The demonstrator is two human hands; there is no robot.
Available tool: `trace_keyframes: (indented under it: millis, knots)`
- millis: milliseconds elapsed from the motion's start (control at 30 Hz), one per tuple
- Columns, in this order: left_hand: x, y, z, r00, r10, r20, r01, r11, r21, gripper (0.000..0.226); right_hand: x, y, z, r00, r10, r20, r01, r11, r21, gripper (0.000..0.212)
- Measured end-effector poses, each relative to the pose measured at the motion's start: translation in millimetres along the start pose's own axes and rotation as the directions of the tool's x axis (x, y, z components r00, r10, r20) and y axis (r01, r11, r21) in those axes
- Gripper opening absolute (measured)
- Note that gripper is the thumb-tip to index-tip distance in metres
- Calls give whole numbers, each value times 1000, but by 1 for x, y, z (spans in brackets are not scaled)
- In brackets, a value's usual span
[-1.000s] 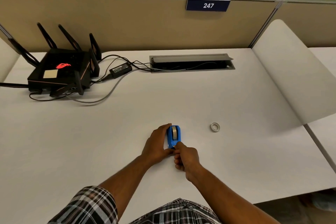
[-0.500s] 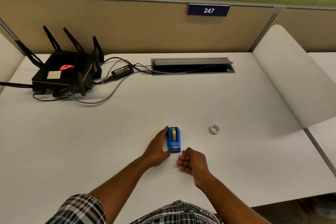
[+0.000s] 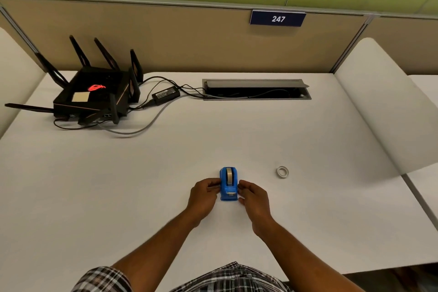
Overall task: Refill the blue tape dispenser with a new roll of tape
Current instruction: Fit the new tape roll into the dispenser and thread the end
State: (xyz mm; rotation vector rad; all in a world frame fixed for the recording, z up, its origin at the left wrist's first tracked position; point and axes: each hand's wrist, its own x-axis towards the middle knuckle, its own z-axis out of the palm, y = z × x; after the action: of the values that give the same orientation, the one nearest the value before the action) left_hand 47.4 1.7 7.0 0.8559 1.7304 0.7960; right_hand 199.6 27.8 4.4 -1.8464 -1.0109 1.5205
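Note:
The blue tape dispenser (image 3: 228, 185) stands on the white desk (image 3: 142, 173) just in front of me, its cutter end toward me and a roll of tape seated in its top slot. My left hand (image 3: 203, 197) touches its left side with the fingertips. My right hand (image 3: 254, 198) touches its right side the same way. Both hands flank the dispenser low near its base. A small white ring, an empty tape core (image 3: 282, 171), lies flat on the desk to the right of the dispenser, apart from both hands.
A black router (image 3: 94, 95) with antennas sits at the back left, with a power brick (image 3: 165, 95) and cables trailing to an open cable tray (image 3: 257, 90) at the back. A white curved divider (image 3: 388, 106) rises at the right. A partition wall stands behind.
My right hand left the dispenser's near end, pulled back, then came up to its right side. My left hand slid back along the left side. The dispenser stays in place.

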Motion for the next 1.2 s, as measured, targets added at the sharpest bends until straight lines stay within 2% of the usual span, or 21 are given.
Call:
trace_keyframes:
  millis: [167, 533, 900, 1200]
  knots:
    - [-4, 1, 5, 999, -39, -4, 39, 997, -69, 43, -4, -4, 2, 993, -94, 67, 96, 995, -37, 38]
    - [-2, 8, 9, 1000, -18, -21, 14, 985, -169, 29, 0, -11, -2, 990, -120, 79, 120, 993, 3, 39]
    - [24, 29, 7, 999, -6, -51, 0, 992, -124, 34, 21, -37, 7, 986, -144, 84, 143, 990, 16, 39]
    - [50, 42, 8, 1000, -3, -20, 1, 995, -98, 34, 48, -47, 14, 984, -161, 72, 159, 987, 25, 38]
